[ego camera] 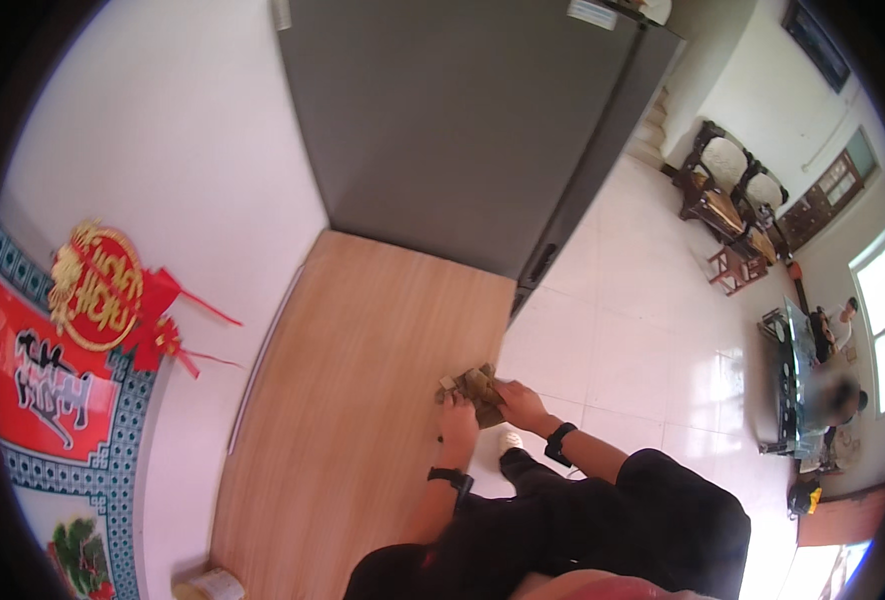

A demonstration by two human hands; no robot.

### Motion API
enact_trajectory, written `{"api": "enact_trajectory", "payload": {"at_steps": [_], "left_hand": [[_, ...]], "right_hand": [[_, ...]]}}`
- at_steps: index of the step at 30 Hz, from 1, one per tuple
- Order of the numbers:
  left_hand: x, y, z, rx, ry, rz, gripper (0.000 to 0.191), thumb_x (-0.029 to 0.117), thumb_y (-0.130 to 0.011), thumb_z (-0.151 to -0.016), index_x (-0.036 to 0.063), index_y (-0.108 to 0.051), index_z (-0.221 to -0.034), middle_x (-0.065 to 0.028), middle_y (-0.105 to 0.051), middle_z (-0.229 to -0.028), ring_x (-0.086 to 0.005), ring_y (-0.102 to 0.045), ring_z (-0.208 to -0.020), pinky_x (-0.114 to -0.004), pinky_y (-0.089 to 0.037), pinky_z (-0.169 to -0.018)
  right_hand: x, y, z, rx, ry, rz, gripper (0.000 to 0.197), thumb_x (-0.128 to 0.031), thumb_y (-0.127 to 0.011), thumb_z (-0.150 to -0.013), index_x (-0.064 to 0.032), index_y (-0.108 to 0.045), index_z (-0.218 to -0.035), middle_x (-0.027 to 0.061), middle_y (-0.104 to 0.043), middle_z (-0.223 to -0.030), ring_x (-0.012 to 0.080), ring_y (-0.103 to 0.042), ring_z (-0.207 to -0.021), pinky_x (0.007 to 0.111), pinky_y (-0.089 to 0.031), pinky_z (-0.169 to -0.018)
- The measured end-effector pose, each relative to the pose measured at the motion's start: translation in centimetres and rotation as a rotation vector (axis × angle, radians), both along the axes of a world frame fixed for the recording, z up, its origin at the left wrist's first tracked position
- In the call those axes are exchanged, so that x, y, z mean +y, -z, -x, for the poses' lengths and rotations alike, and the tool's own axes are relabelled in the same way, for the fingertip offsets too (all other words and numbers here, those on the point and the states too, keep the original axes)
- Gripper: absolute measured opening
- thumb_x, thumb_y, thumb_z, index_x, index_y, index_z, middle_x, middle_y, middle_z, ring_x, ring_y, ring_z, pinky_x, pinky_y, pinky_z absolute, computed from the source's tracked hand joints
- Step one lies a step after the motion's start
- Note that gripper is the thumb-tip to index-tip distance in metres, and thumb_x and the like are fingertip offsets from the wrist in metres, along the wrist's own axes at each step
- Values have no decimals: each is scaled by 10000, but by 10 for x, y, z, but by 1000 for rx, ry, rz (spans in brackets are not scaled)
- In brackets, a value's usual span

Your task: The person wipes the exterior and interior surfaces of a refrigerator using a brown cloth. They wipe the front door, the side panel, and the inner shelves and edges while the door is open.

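Note:
A crumpled olive-brown cloth (478,385) is bunched between my two hands at the right edge of a wood-grain tabletop (367,352). My left hand (457,421) grips its near left part, with fingertips beside a small pale patch. From the right, my right hand (521,405) pinches the cloth's other side. Part of the cloth hangs down between the hands, and its full shape is hidden in the folds. Each wrist wears a black band.
A dark grey refrigerator (450,127) stands against the tabletop's far end. At left is a white wall (172,135) with red and gold ornaments (101,289). Tiled floor (637,337) runs right towards carved wooden chairs (720,195), a stool (735,268), a glass table (795,345) and seated people.

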State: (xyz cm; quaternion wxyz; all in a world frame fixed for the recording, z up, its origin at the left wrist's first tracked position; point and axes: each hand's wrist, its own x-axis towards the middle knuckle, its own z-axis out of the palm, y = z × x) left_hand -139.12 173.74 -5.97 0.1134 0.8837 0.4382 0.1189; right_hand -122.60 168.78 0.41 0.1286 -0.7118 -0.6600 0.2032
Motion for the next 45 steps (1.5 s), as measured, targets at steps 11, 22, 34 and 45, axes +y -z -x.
{"api": "enact_trajectory", "payload": {"at_steps": [11,22,34,45], "left_hand": [[69,-185,-197,-726,240,-32,383,80,-592,-830,10,-554,-1204,-205,-605,-1150,-375,-568,-1071,-436,-468,-899],[168,-303,-295,-912,-11,-312,352,15,-564,-846,-20,-554,-1196,-192,-618,-1106,-287,-642,-967,-348,-518,-822],[190,-296,-305,-1335,-130,-26,187,-12,-433,-841,-21,-619,-841,-96,-610,-766,-175,-618,-689,-268,-492,-639],[179,-310,-307,-784,-212,-357,346,363,-513,-938,19,-501,-968,-72,-517,-836,-190,-489,-673,-330,-411,-601]], "right_hand": [[3,-99,-198,623,588,-344,296,-256,-637,-881,-5,-612,-1035,113,-670,-805,116,-613,-736,289,-500,-664],[80,-188,-271,865,446,-624,333,-185,-682,-827,7,-567,-1073,163,-668,-914,240,-656,-841,340,-502,-744],[143,-181,-309,686,230,-542,452,-311,-657,-849,-27,-519,-1173,229,-621,-985,397,-610,-902,416,-495,-780],[115,-179,-345,408,-105,-557,395,-141,-653,-758,-11,-550,-1116,197,-607,-894,382,-590,-820,431,-486,-713]]}}
